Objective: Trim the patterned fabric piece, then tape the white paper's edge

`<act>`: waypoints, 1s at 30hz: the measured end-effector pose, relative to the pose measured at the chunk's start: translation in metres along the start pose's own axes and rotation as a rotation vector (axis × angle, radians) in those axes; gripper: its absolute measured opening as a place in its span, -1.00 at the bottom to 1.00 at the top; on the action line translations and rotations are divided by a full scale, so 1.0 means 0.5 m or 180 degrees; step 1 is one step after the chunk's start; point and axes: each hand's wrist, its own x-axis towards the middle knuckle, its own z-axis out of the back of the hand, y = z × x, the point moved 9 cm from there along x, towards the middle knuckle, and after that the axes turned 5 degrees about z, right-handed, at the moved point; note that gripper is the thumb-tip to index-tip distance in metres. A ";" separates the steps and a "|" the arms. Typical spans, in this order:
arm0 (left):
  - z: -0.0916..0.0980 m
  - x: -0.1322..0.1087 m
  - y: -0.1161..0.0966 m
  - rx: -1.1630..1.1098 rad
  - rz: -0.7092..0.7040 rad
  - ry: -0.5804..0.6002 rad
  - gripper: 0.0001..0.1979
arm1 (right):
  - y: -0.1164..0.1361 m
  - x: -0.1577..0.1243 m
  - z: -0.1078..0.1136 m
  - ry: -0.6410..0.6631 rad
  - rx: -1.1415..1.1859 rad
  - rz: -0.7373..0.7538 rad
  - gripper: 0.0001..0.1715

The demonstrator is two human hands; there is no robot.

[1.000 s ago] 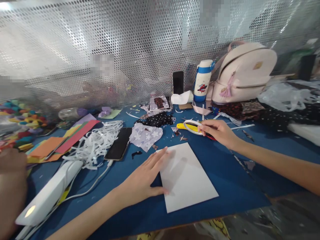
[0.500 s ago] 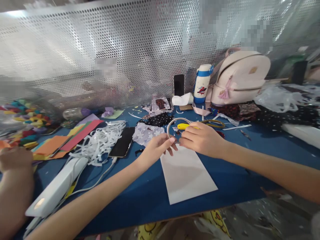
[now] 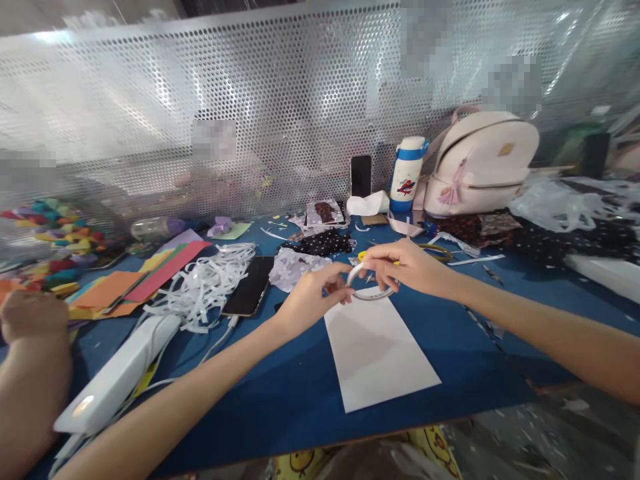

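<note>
A thin, pale ring, which looks like a narrow roll of tape (image 3: 376, 297), is held up between my two hands above the sheet of white paper (image 3: 383, 353). My left hand (image 3: 315, 290) pinches its left edge between thumb and fingers. From above and the right, the fingers of my right hand (image 3: 410, 267) curl over the roll and grip its far side. Behind my right fingers shows part of a yellow-handled tool (image 3: 363, 255). Left of the roll lies a piece of lilac flowered cloth (image 3: 295, 268).
A phone (image 3: 249, 287), a heap of white strips (image 3: 205, 287), coloured paper (image 3: 165, 273) and a white power strip (image 3: 115, 373) lie leftward. Another person's hand (image 3: 33, 317) rests at far left. Behind stand a bottle (image 3: 406, 177) and a backpack (image 3: 485, 167).
The tape roll has tipped from nearly upright to a flatter tilt. My right hand has shifted from beside the roll onto its far side, its fingers now hanging over the ring.
</note>
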 end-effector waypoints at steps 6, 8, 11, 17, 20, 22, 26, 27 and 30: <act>0.044 -0.026 0.020 0.0438 -0.0258 -0.0637 -0.87 | 0.013 0.017 0.008 0.0065 -0.0454 0.0223 -0.57; 0.050 -0.035 0.020 0.0694 -0.0432 -0.0743 -0.93 | 0.014 0.021 0.004 0.0174 -0.0494 0.0340 -0.58; 0.054 -0.043 0.011 0.1071 -0.0743 -0.0877 -0.87 | 0.009 0.024 -0.004 0.0278 -0.0474 0.0404 -0.59; 0.063 -0.059 -0.013 0.1485 -0.1346 -0.1140 -0.85 | 0.003 0.021 -0.016 0.0352 -0.0726 0.0509 -0.59; 0.060 -0.071 -0.021 0.1692 -0.1660 -0.1130 -0.85 | 0.002 0.016 -0.014 0.0292 -0.1204 0.0659 -0.60; 0.056 -0.078 -0.023 0.1824 -0.1816 -0.1083 -0.86 | 0.000 0.011 -0.014 0.0257 -0.1558 0.0768 -0.60; 0.049 -0.097 -0.030 0.2278 -0.2162 -0.1106 -0.84 | -0.008 0.005 -0.013 0.0187 -0.2116 0.0819 -0.61; 0.047 -0.103 -0.031 0.2403 -0.2233 -0.1105 -0.85 | -0.010 0.004 -0.012 0.0172 -0.2177 0.0814 -0.62; 0.043 -0.117 -0.031 0.2666 -0.2339 -0.1065 -0.86 | -0.009 0.001 -0.013 0.0168 -0.2115 0.0860 -0.66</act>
